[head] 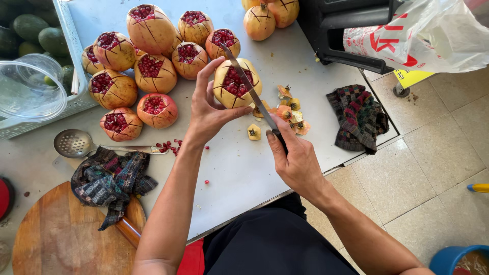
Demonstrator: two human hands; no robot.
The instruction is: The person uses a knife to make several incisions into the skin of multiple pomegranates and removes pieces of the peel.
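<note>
- Left hand (209, 109) is gripping the yellow-skinned, top-cut pomegranate (236, 84) on the white metal tabletop (239, 168).
- Right hand (295, 158) is clenching the long steel knife (249, 89), blade lying across the fruit.
- Risk: blade slipping off the rind toward the left fingers (211, 69).
- Loose red seeds (170, 146) nearby could be rolling underfoot.

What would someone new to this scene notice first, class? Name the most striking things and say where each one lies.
At the centre, the left hand steadies a pomegranate with its top cut away, while the right hand draws a knife across it. Behind it to the left, a cluster of opened pomegranates shows red seeds on the grey table. Cut crowns lie just right of the knife.
</note>
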